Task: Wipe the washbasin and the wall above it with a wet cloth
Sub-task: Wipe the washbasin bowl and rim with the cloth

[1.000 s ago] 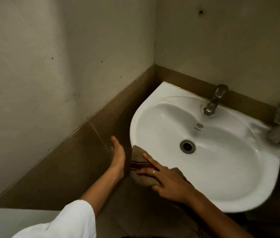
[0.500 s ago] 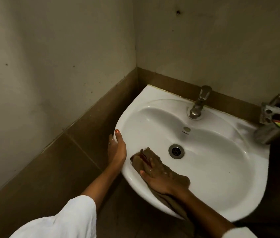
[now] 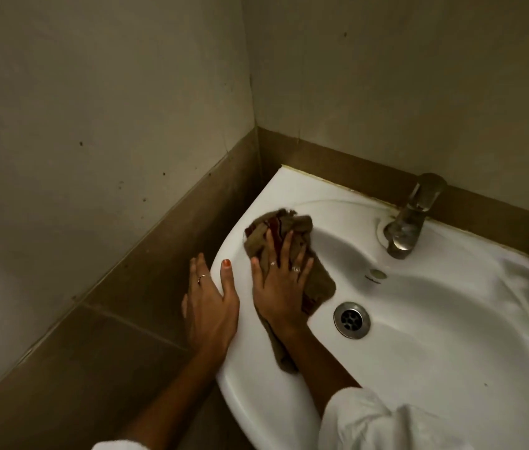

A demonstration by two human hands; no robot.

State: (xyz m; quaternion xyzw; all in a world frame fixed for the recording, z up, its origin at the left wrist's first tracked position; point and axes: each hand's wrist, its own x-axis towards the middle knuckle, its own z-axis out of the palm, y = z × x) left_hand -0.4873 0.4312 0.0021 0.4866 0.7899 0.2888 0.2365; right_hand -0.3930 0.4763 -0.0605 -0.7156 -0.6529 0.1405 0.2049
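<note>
The white washbasin (image 3: 435,336) is fixed in a corner under the beige wall (image 3: 386,76). A crumpled brown cloth (image 3: 289,225) with dark red stripes lies on the basin's left inner slope, near the rim. My right hand (image 3: 277,287) presses on the cloth with spread, fairly straight fingers; a tail of cloth runs back under my wrist. My left hand (image 3: 209,306) rests on the basin's left rim, thumb on top and fingers straight down the outside.
A metal tap (image 3: 409,219) stands at the basin's back edge, and the drain (image 3: 351,319) sits just right of my right hand. A brown tile band (image 3: 126,303) runs along both walls behind and left of the basin.
My right hand has pushed the cloth from the basin's front rim up the left inner side toward the back. My left hand went from the tile wall onto the rim. The view moved closer.
</note>
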